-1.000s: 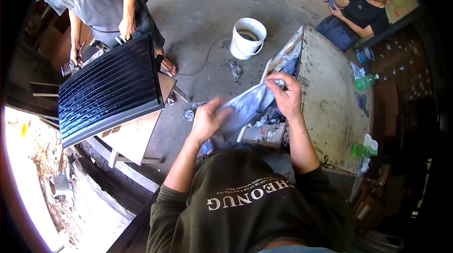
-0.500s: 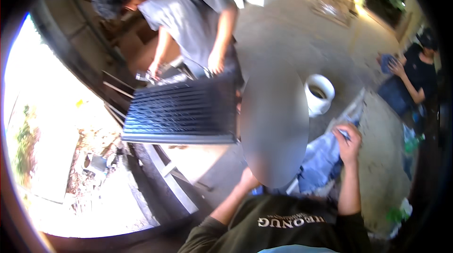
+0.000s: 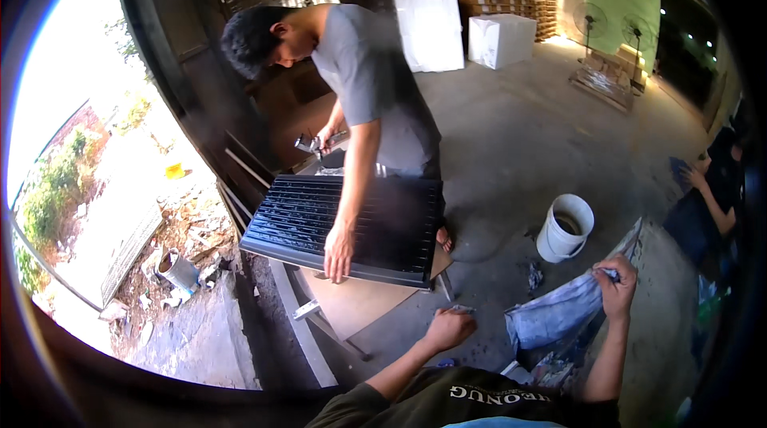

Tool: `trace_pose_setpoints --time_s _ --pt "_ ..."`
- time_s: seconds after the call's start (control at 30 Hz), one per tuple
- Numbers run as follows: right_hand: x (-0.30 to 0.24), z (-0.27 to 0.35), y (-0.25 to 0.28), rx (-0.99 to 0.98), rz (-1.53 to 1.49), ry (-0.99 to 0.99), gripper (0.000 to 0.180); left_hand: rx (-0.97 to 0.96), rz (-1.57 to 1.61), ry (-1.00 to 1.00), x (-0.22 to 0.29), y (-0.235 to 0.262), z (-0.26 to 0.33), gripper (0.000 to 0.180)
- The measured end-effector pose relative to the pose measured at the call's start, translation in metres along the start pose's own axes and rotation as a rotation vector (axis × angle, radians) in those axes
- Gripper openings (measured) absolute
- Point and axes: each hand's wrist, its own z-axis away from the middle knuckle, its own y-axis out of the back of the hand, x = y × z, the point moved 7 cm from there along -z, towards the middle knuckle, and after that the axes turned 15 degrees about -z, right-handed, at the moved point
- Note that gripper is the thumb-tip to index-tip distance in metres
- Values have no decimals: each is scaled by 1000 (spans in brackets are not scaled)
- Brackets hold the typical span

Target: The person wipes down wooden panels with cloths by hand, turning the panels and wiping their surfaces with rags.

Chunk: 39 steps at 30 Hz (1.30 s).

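My right hand (image 3: 615, 288) is closed on the upper corner of a crumpled blue-grey cloth (image 3: 555, 315) that hangs down over the edge of a concrete-topped table (image 3: 667, 324). Left of the cloth and apart from it, my left hand (image 3: 450, 329) has its fingers curled; whether it holds anything is unclear. Further left, a person in a grey shirt (image 3: 367, 85) leans over a black ribbed panel (image 3: 304, 220), one hand flat on its near edge, the other holding a spray gun (image 3: 314, 144).
The panel rests on a stand with a brown board (image 3: 359, 304) under it. A white bucket (image 3: 566, 228) stands on the concrete floor. Another person in dark clothes (image 3: 719, 188) works at the right. White blocks (image 3: 431, 29) and two fans (image 3: 593, 25) are at the back.
The view has swung up and to the left, toward the person at the panel. My left hand has come off the cloth; my right hand still grips it.
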Motion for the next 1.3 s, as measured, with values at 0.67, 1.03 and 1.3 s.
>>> trace_pose_setpoints --time_s 0.67,1.03,1.3 --pt "11 -38 -53 -280 -131 -35 12 -100 1025 127 -15 21 -39 19" --pt "15 -38 -37 -185 -132 -22 11 -4 1561 293 -12 8 -29 12" --pt "10 -44 -28 -110 -139 3 11 98 1452 461 -36 -4 -12 7"
